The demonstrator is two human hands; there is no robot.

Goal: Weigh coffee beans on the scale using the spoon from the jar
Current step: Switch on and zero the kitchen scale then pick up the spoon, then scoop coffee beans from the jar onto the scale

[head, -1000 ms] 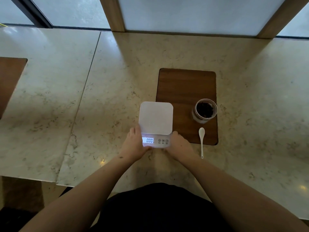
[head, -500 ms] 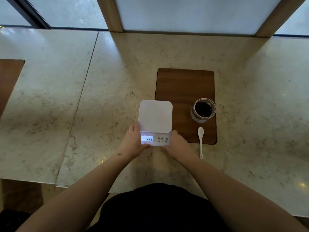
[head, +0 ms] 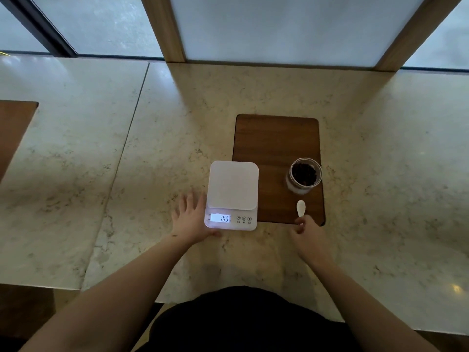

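A white digital scale (head: 232,191) sits on the marble counter with its display lit and its platform bare. My left hand (head: 190,219) lies flat beside the scale's left edge, fingers spread, thumb touching its front corner. An open glass jar of dark coffee beans (head: 304,175) stands on the wooden board (head: 274,148). A white spoon (head: 301,208) lies just below the jar, bowl pointing away from me. My right hand (head: 308,236) covers the spoon's handle, fingers curled at it; whether it grips the handle is unclear.
The marble counter (head: 177,123) runs left and right, with a seam on the left. Another wooden inset (head: 12,133) is at the far left edge. A window frame and wooden posts line the back. My dark-clothed torso is at the near edge.
My right hand left the scale and moved right to the spoon's handle. My left hand opened flat beside the scale. The display reading changed.
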